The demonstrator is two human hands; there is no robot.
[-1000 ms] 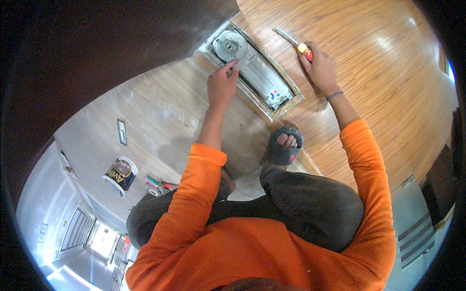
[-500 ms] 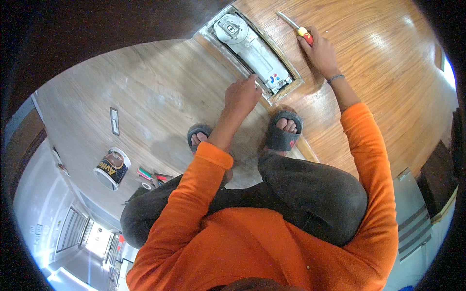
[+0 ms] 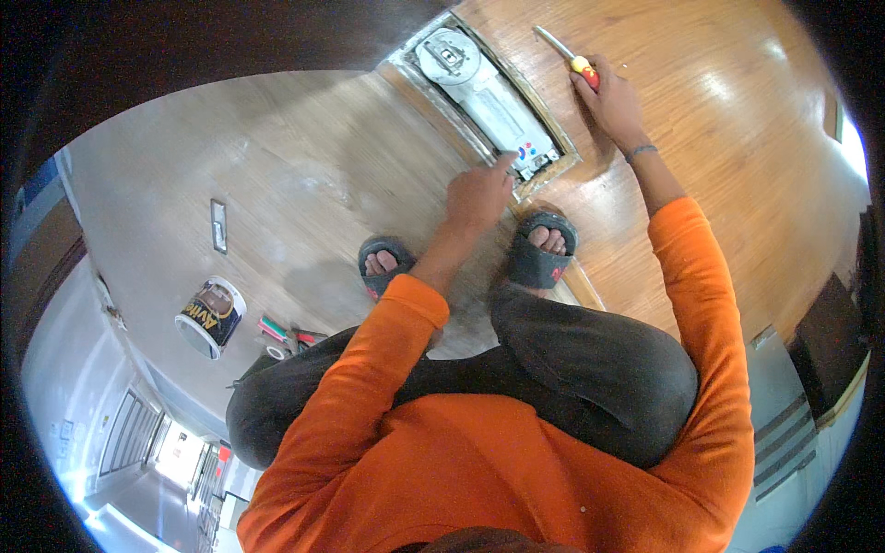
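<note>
A floor spring, a metal door-closer box [image 3: 502, 106] with a round disc at its far end, sits in a rectangular floor recess. Over its near end, by the red and blue marks, is my left hand [image 3: 479, 195]. Its index finger stretches toward the box, the other fingers look curled, and no object shows in it. Whether the fingertip touches the metal is hard to tell. My right hand [image 3: 613, 103] is closed round the red and yellow handle of a screwdriver [image 3: 584, 70], low over the wooden floor right of the recess. The screwdriver's shaft points away and left.
My sandalled feet [image 3: 544, 241] stand just short of the recess. On the left floor are a flat metal plate [image 3: 218, 226], a paint bucket [image 3: 212, 316] lying on its side and several tools [image 3: 277, 334] beside my knee. A dark panel [image 3: 230, 37] borders the far left.
My left hand has moved a little right and its index finger now reaches over the box's near end. The right hand keeps the screwdriver in nearly the same place.
</note>
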